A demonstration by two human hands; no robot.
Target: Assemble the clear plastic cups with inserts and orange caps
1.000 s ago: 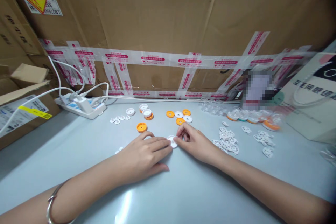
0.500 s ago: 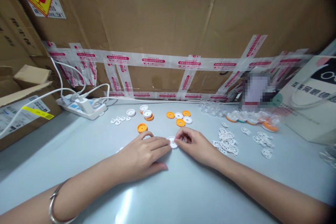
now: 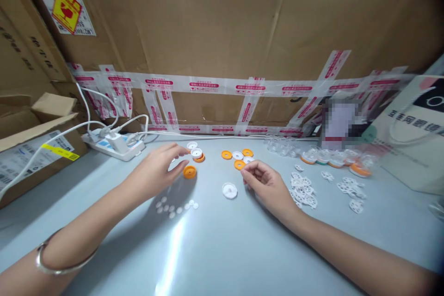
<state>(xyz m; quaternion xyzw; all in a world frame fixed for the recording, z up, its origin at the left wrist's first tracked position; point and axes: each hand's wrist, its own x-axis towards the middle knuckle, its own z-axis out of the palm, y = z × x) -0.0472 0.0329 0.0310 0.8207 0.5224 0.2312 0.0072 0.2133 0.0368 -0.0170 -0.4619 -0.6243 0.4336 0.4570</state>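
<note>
My left hand (image 3: 162, 163) reaches over the table with thumb and fingers apart, holding nothing. Its fingertips are beside a white round cup (image 3: 196, 153) that sits on an orange one (image 3: 199, 158). Just below the thumb lies another orange round cup (image 3: 189, 172). My right hand (image 3: 265, 182) is curled in a pinch, its thumb and forefinger at the right edge of a flat orange ring (image 3: 239, 164). Between the hands a white round piece (image 3: 229, 190) rests on the table, touched by neither.
Several small white discs (image 3: 172, 208) lie at front left. White openwork pieces (image 3: 303, 189) are heaped at right, with clear plastic parts (image 3: 282, 144) behind. A power strip (image 3: 118, 148) and an open carton (image 3: 41, 148) stand left; a large cardboard box (image 3: 215, 23) forms the back.
My left hand has left the white round piece and moved up and left to the cups, uncovering the small white discs. My right hand has let go too and shifted right, to the orange ring.
</note>
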